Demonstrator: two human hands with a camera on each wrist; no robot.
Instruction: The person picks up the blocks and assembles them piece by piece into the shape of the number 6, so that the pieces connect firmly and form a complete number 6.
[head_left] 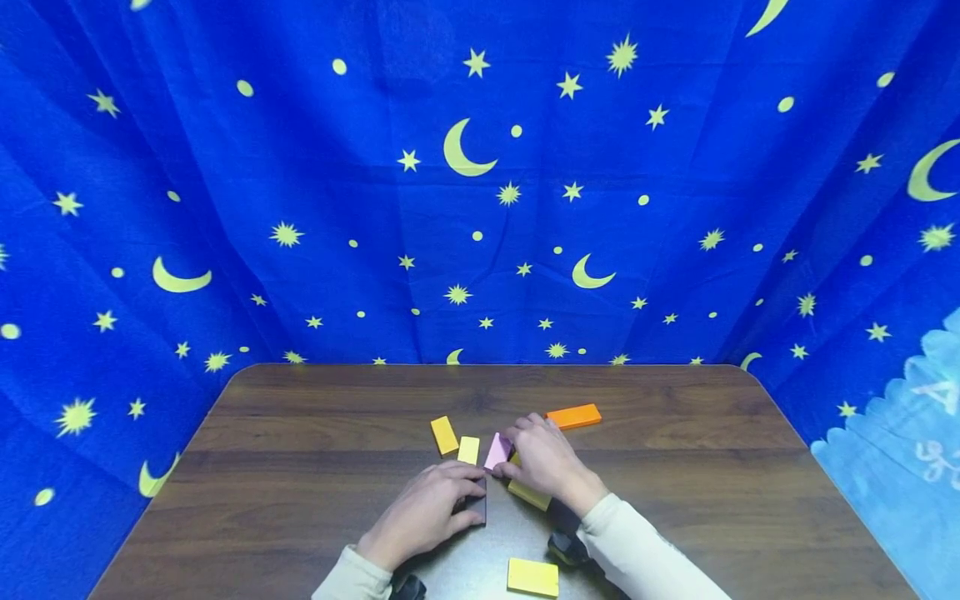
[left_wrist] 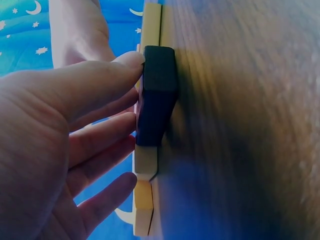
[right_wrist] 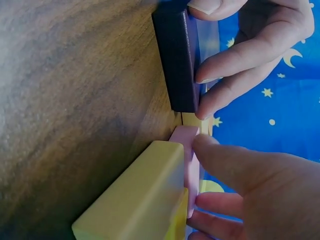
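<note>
Near the middle of the table, my left hand [head_left: 427, 504] holds a dark, almost black block [left_wrist: 160, 90] between thumb and fingers. The fingers cover part of the block in the head view. My right hand [head_left: 546, 458] grips a pink block [head_left: 497, 452], thumb at its near end and fingers at its far end. Close under the right hand lies a pale yellow block [right_wrist: 135, 190], with a brighter yellow block [right_wrist: 178, 220] beside it, partly hidden. Just beyond the left fingertips is a light yellow block [head_left: 468, 450].
An amber block [head_left: 444, 435] lies left of the light yellow one. Past the right hand is an orange block [head_left: 573, 417]. Another yellow block [head_left: 533, 577] lies toward the front of the wooden table [head_left: 300, 492]. A blue star-patterned curtain [head_left: 360, 200] hangs behind.
</note>
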